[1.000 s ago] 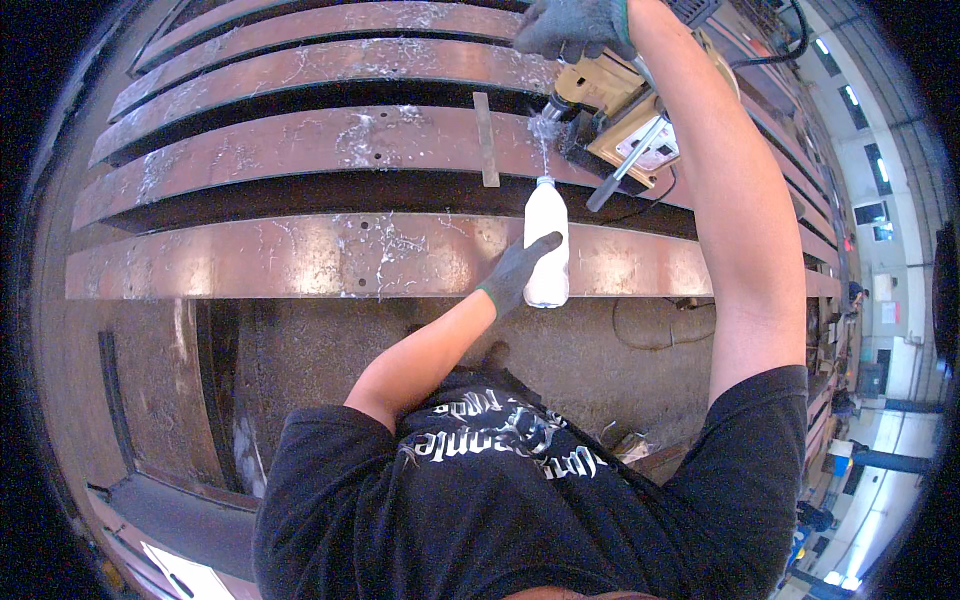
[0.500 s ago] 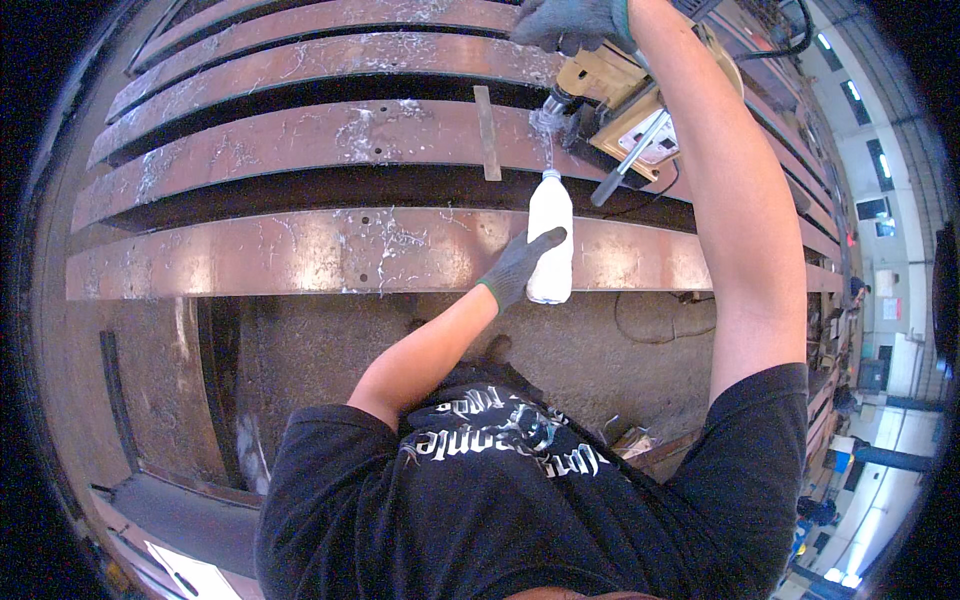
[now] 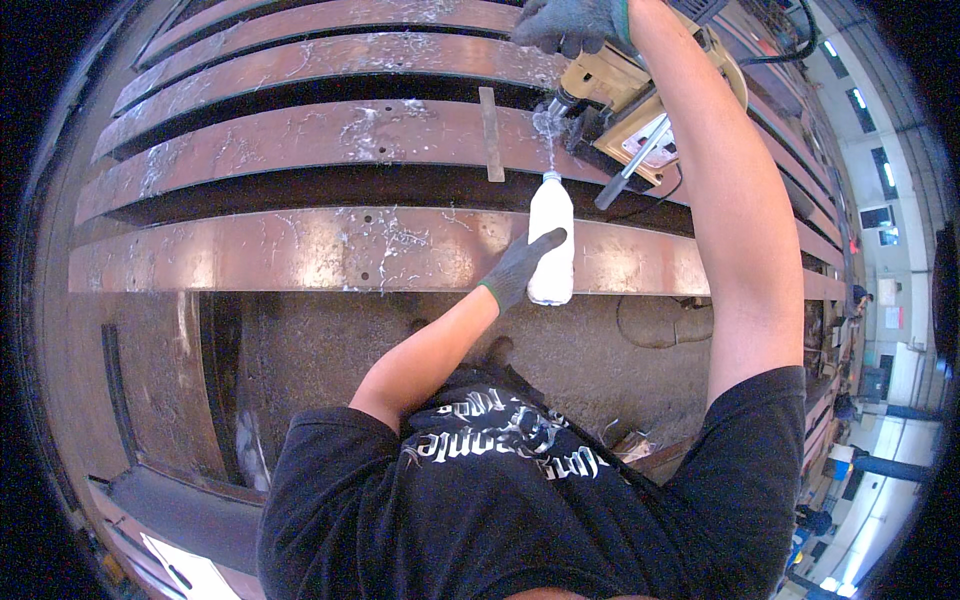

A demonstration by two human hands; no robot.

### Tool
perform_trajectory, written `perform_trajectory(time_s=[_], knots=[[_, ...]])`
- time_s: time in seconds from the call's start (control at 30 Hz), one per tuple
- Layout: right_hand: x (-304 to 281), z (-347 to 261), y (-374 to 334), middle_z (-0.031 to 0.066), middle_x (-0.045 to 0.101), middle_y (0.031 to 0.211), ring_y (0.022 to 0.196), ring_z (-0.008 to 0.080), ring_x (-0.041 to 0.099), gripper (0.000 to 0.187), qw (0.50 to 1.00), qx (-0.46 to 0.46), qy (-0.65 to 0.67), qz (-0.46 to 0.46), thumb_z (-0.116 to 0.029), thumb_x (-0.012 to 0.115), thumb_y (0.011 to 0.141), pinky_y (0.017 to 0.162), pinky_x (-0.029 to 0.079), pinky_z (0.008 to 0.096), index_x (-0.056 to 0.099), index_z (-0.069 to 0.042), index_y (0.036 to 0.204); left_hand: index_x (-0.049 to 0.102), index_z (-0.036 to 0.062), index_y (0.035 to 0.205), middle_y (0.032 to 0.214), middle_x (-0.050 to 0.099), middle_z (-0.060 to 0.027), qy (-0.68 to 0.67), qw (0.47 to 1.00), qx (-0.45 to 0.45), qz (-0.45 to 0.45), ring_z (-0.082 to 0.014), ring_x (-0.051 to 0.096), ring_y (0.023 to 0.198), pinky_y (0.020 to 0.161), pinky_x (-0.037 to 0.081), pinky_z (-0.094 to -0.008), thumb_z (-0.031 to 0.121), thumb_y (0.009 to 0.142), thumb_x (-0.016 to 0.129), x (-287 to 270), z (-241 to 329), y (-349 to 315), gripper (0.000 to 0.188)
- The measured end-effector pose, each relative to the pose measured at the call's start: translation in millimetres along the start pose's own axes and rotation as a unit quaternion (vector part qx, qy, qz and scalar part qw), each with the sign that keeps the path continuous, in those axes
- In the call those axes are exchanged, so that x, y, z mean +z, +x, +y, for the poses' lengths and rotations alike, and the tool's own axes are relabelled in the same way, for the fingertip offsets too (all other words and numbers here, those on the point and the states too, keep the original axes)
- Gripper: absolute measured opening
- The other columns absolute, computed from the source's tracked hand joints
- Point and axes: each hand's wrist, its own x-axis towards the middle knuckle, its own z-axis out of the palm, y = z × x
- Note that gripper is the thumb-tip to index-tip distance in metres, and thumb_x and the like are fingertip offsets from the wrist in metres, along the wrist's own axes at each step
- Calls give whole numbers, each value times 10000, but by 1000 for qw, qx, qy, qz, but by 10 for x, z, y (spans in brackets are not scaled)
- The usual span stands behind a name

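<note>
My left hand (image 3: 517, 268), in a dark grey glove, is wrapped round a white plastic bottle (image 3: 552, 235) held over the nearest beam. A thin stream of whitish liquid runs from the bottle's nozzle toward the cutter (image 3: 556, 108) of a yellow drilling machine (image 3: 625, 120). Whitish shavings and fluid cluster about the cutter, at the surface of the second steel beam (image 3: 330, 140). At the top edge, my gloved right hand (image 3: 575, 25) is closed beside the machine's upper part; what it grips is hidden. A grey-gripped lever (image 3: 625, 172) sticks out from the machine toward me.
Several reddish-brown steel beams run across, with dark gaps between them; the nearest beam (image 3: 420, 255) has holes and scattered shavings. A flat metal strip (image 3: 491, 135) lies across the second beam. A black cable (image 3: 790, 55) curves at the upper right. Concrete floor (image 3: 320, 350) shows below the beams.
Both hands keep their holds and nearly the same places. Liquid still streams from the bottle toward the cutter. The whole view has shifted very slightly.
</note>
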Motion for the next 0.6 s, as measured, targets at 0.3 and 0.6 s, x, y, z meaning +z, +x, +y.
perform_trajectory(time_s=[0.3, 0.6], knots=[[-25, -22, -62, 97, 759, 1210, 1008, 215, 740, 577, 1000, 3, -11, 6, -499, 636, 939, 807, 600, 355, 703, -84, 1334, 577, 25, 1262, 1033, 671, -75, 13, 1000, 7, 1, -184, 690, 883, 752, 593, -355, 453, 940, 745, 54, 9, -59, 562], [37, 106, 111, 106, 764, 1186, 972, 228, 739, 568, 1000, -5, 15, 6, -492, 636, 938, 793, 593, 364, 717, -73, 1313, 557, 20, 1299, 1022, 675, -82, -7, 1000, 10, 11, -188, 692, 851, 747, 598, -354, 432, 942, 756, 24, -67, -22, 580]])
